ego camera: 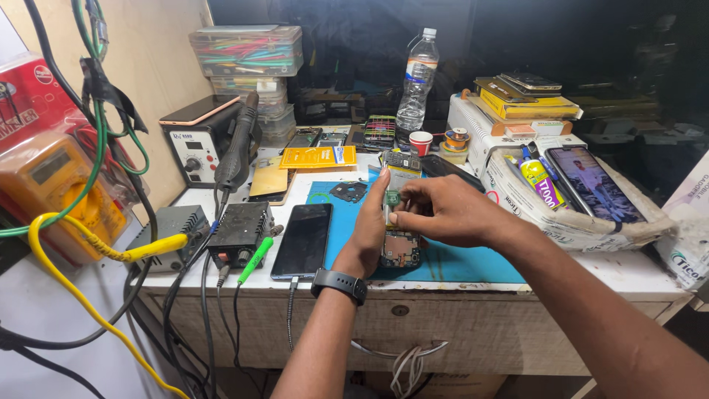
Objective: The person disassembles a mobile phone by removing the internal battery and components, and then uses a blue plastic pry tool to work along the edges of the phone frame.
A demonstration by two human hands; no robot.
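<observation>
Head view looks down at a cluttered worktop (221,193). Nearest, the left hand (367,238), a black watch (339,284) on its wrist, grips the left edge of an opened phone (399,222) standing on a blue mat (450,262), fingers closed on its side. The right hand (442,213) pinches a small green part (392,198) at the phone's middle, fingers clamped together. Just left lies a dark phone (303,239) on a cable. Farther back stand a red cup (420,142) and a water bottle (417,81).
</observation>
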